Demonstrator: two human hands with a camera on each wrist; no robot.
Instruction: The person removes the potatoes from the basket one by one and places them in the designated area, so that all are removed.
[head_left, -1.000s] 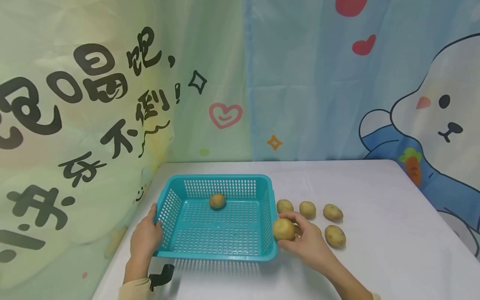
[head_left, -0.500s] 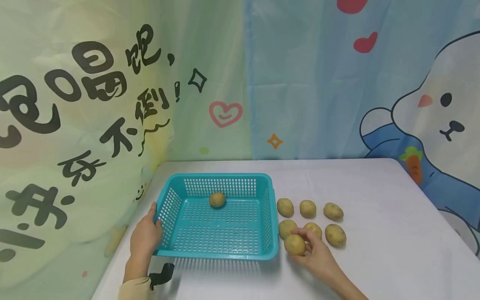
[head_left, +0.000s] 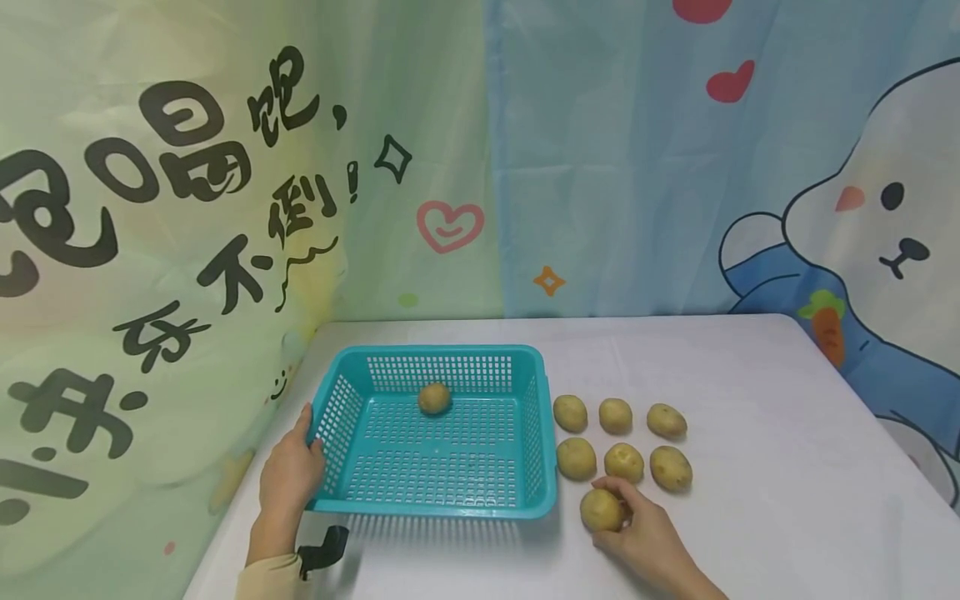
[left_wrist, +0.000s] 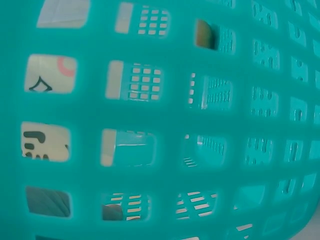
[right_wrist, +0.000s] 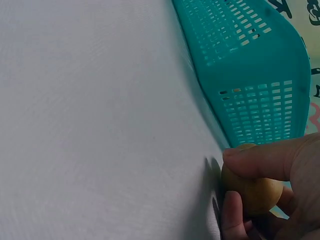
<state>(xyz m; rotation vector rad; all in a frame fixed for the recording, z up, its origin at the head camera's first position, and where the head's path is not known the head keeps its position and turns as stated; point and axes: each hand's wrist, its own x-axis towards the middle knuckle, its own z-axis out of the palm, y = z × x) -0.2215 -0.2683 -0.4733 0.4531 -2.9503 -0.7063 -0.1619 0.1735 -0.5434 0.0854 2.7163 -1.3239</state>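
My left hand (head_left: 291, 468) grips the left side of a turquoise plastic basket (head_left: 435, 513), thumb over the rim. One potato (head_left: 434, 399) lies inside the basket near its back wall. My right hand (head_left: 647, 533) holds another potato (head_left: 602, 510) between thumb and fingers, right of the basket's front corner. In the right wrist view this potato (right_wrist: 257, 192) is close to the white cloth; whether it touches is hard to tell. Just beyond it sit two rows of three potatoes, the nearest being one potato (head_left: 576, 459) beside the basket. Basket mesh (left_wrist: 170, 115) fills the left wrist view.
A white-covered table (head_left: 757, 400) carries everything. Printed curtains (head_left: 637, 167) hang along its back and left sides. A black object (head_left: 324, 548) shows by the left wrist, in front of the basket.
My right hand has carried its potato from the basket's right rim toward the front right, lowering it near the cloth. The left hand and basket have stayed in place.
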